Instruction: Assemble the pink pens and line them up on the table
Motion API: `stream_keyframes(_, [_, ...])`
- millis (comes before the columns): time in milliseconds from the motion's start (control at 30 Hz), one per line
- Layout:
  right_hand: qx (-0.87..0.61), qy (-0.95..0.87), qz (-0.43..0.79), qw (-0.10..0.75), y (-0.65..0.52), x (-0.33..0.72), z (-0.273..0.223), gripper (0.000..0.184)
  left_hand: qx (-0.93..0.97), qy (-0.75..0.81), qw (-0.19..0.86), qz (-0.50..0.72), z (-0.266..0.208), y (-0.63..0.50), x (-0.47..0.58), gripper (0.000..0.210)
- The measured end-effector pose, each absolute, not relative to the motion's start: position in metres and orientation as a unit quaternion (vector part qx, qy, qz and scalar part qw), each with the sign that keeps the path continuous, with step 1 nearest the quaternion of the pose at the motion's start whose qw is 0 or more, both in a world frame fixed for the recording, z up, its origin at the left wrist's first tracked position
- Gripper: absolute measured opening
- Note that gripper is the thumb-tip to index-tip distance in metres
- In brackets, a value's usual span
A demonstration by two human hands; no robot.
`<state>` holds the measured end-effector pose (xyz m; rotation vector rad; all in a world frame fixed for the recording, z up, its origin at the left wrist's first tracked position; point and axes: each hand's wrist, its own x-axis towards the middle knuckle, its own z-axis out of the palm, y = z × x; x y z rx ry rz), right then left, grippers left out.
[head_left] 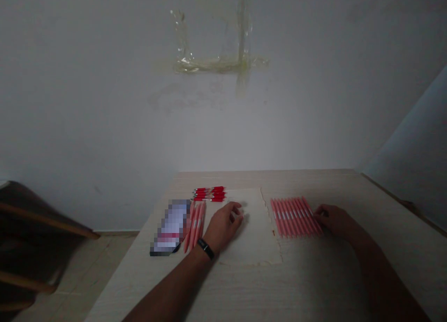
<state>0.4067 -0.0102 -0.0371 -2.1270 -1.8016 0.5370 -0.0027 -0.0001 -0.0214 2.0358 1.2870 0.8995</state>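
Note:
My left hand, with a black band on its wrist, hovers over or rests on a pale sheet. Its fingers are loosely curved and apart, and nothing shows between them. At the right end of a row of pink pens, my right hand has its fingertips closed at the outermost pen. The row lies side by side, slightly slanted. A few more pink pens lie left of my left hand. Behind them is a small group of red pens with clear and silver parts, lying crosswise.
A phone with a blurred screen lies at the left of the light wooden table. The wall, with strips of clear tape, stands behind the table. Dark furniture with wooden bars is at far left.

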Motion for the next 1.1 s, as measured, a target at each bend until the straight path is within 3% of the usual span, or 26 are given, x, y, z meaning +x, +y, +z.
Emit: stream_keyframes(1100, [-0.753, -0.618, 0.193, 0.118, -0.0122, 0.4057, -0.0364, 0.024, 0.767, 0.479, 0.279, 0.323, -0.0225, 0.0006, -0.0036, 0.029])
